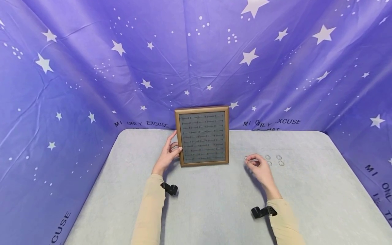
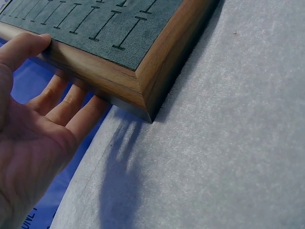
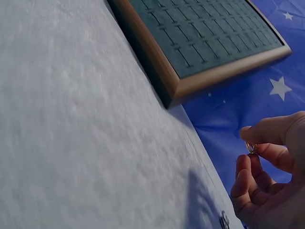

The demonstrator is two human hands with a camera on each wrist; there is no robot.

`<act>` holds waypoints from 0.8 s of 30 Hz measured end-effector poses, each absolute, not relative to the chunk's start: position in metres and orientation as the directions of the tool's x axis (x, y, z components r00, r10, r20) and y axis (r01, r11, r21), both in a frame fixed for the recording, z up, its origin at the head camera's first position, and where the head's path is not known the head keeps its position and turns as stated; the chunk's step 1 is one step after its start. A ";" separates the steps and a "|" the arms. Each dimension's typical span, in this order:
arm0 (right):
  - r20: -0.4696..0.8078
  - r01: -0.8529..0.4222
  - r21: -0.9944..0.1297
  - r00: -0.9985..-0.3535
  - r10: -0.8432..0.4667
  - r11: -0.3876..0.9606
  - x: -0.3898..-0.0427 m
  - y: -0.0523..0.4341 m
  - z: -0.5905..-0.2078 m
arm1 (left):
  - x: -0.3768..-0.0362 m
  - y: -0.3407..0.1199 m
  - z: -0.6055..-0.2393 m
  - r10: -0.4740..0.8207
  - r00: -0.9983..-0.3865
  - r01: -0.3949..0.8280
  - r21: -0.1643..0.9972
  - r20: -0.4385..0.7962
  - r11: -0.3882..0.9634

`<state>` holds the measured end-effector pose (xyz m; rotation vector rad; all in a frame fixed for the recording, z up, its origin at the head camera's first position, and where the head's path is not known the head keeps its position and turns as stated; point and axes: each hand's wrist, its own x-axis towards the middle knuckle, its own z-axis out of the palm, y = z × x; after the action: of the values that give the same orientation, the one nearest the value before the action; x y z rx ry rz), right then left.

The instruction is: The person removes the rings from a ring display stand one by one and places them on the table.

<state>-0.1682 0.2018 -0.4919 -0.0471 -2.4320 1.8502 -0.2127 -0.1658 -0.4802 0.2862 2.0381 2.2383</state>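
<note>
A wooden-framed ring display board stands leaning back on the table, its dark grey-green panel cut with rows of short slots that hold no rings. My left hand grips its left side. In the left wrist view the thumb lies over the front of the wood while the other fingers reach behind. To the right of the board, my right hand pinches a small gold-coloured ring between thumb and fingertips, raised over the table. Several loose rings lie in two short rows just beyond that hand, partly covered by it.
The pale grey tabletop runs back to a purple star-printed curtain close behind the board. Black wrist cameras are strapped over both sleeves. Near the right hand, part of another ring shows at the lower edge.
</note>
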 end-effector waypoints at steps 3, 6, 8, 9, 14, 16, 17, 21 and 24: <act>0.064 -0.030 -0.947 -0.993 0.095 0.321 -0.172 0.213 -0.507 | -0.213 -0.166 -0.480 0.198 -0.978 0.053 0.995 0.069 -0.084; 0.069 -0.022 -0.930 -0.991 0.116 0.367 -0.171 0.221 -0.510 | -0.212 -0.166 -0.479 0.198 -0.978 0.056 0.996 0.069 -0.071; 0.069 -0.018 -0.926 -0.990 0.123 0.376 -0.170 0.225 -0.510 | -0.212 -0.166 -0.479 0.199 -0.977 0.060 0.996 0.073 -0.071; 0.066 -0.013 -0.926 -0.990 0.128 0.378 -0.169 0.227 -0.510 | -0.212 -0.166 -0.479 0.199 -0.977 0.061 0.996 0.074 -0.070; 0.079 -0.019 -0.916 -0.988 0.134 0.400 -0.166 0.237 -0.510 | -0.212 -0.165 -0.480 0.206 -0.975 0.065 0.993 0.085 -0.101; 0.084 -0.020 -0.908 -0.987 0.136 0.418 -0.165 0.240 -0.510 | -0.212 -0.165 -0.480 0.209 -0.974 0.067 0.991 0.090 -0.113; 0.084 -0.017 -0.904 -0.987 0.139 0.427 -0.164 0.242 -0.510 | -0.212 -0.165 -0.481 0.209 -0.973 0.072 0.991 0.095 -0.114; 0.085 0.005 -0.869 -0.984 0.158 0.495 -0.161 0.246 -0.510 | -0.215 -0.166 -0.488 0.208 -0.972 0.082 0.990 0.105 -0.116; 0.093 0.008 -0.839 -0.983 0.159 0.544 -0.159 0.248 -0.511 | -0.220 -0.168 -0.496 0.202 -0.974 0.077 0.990 0.100 -0.122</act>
<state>-0.1594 0.2475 -0.5110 -0.1426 -2.6184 1.4223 -0.2195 -0.1676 -0.4958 0.3221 2.0236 2.2688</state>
